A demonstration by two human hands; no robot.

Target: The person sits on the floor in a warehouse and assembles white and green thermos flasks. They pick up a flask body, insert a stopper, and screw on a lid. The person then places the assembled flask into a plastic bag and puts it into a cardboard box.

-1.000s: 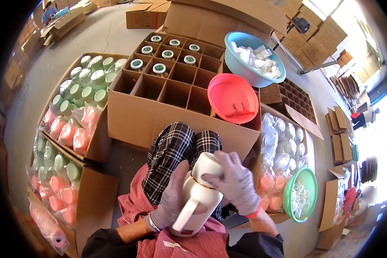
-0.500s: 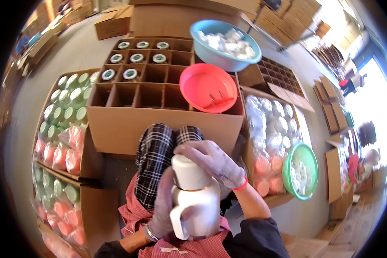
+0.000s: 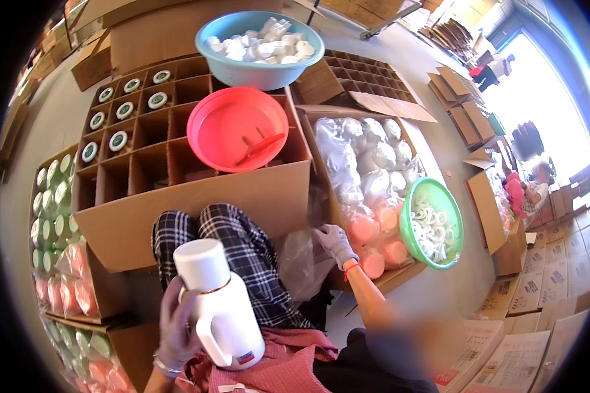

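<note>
A white vacuum jug (image 3: 233, 321) with a white cup-like lid (image 3: 202, 263) and a side handle leans slightly left above my lap. My left hand (image 3: 177, 327), in a thin pale glove, is closed on its handle side. Off to the right, my right hand (image 3: 335, 245), gloved alike and with a red band at the wrist, is beside the carton of bagged parts. Its fingers are bent together at the top of a crumpled clear plastic bag (image 3: 300, 265), which hangs between my knee and that carton.
Ahead stands a divided carton (image 3: 196, 200) with several white-lidded items in its cells. On it rest a red basin (image 3: 233, 124) with a red-handled tool and a blue basin (image 3: 265, 73) of white parts. A green basket (image 3: 457, 229) of white rings sits right; cartons of green and pink pieces (image 3: 75, 288) stand left.
My right hand has left the jug's lid and moved right to the plastic bag. The jug stays in my left hand. The whole view has turned to the right.
</note>
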